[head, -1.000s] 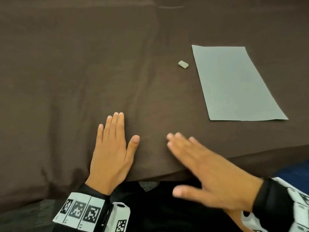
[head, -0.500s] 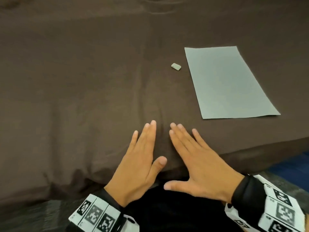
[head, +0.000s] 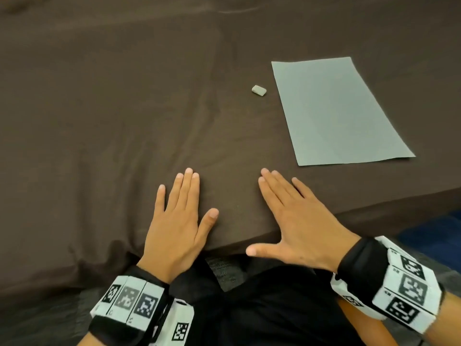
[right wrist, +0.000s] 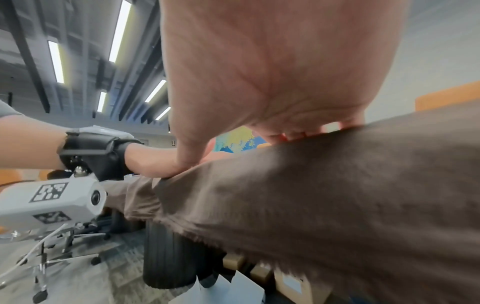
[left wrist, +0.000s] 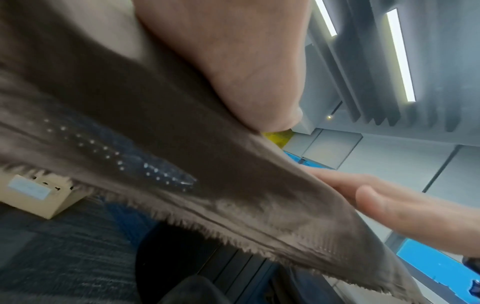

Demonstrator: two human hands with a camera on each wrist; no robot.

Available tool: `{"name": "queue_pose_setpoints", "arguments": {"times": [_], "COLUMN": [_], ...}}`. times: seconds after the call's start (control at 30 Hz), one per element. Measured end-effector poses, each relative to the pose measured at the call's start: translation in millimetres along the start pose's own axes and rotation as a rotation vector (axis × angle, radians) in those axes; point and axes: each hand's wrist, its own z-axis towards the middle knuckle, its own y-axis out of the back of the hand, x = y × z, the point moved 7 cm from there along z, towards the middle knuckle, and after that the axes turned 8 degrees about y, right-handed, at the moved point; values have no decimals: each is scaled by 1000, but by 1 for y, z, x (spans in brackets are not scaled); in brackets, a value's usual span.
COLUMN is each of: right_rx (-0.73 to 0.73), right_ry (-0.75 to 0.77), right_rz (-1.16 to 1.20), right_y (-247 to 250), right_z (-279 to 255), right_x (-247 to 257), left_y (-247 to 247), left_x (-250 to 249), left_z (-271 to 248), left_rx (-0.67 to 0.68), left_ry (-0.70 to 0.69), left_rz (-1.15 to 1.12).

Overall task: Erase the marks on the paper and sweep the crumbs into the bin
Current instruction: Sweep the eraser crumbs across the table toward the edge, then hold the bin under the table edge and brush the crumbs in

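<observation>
While the sheet of paper (head: pixel 339 111) lay flat at the far right of the brown tablecloth (head: pixel 99 121), with the small eraser (head: pixel 259 90) just beside its left edge, both hands had come to rest palm-down near the table's front edge. Half a second earlier they had been almost touching at the fingertips; by this moment the left hand (head: pixel 178 221) and the right hand (head: pixel 296 221) had drawn apart, fingers straight and holding nothing. No marks or crumbs could be made out on the paper, and whether the black ribbed cylinder (right wrist: pixel 168 257) under the table served as the bin could not be told. Judging by this, the sweeping looked finished or nearly so, though that stayed uncertain.
</observation>
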Motion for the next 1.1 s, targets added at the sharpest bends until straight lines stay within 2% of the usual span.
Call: {"name": "queue_pose_setpoints", "arguments": {"times": [0.1, 0.2, 0.33, 0.43, 0.5, 0.57, 0.63, 0.7, 0.8, 0.9, 1.0, 1.1], "right_rx": [-40, -14, -24, -108, -247, -500, -755, -840, -788, -668, -432, -196], "right_ry": [-25, -17, 164, 224, 200, 131, 75, 30, -69, -269, -519, -787], "right_rz": [1, -40, -86, 26, 190, 333, 367, 373, 445, 462, 461, 582], "right_y": [5, -2, -14, -14, -12, -11, -16, -31, -65, -110, -164, -235], "right_z": [18, 33, 23, 3, -18, -49, -85, -108, -121, -123, -122, -129], "right_x": [6, 14, 37, 40, 33, 19, 3, -10, -29, -60, -98, -135], "left_y": [0, 0, -1, -1, -1, 2, 6, 12, 18, 15, 7, 7], "left_x": [0, -1, -2, -2, -2, -3, -8, -19, -37, -44, -41, -42], "left_z": [1, 1, 1, 2, 2, 1, -1, -2, 2, 13, 16, 17], "left_rx": [-6, -1, 5, -10, -15, -32, -58, -118, -220, -224, -187, -203], "left_ry": [9, 15, 25, 26, 23, 13, -11, -60, -113, -68, -4, -7], "left_rz": [28, 48, 65, 58, 43, -17, -108, -161, -214, -283, -288, -240]}}
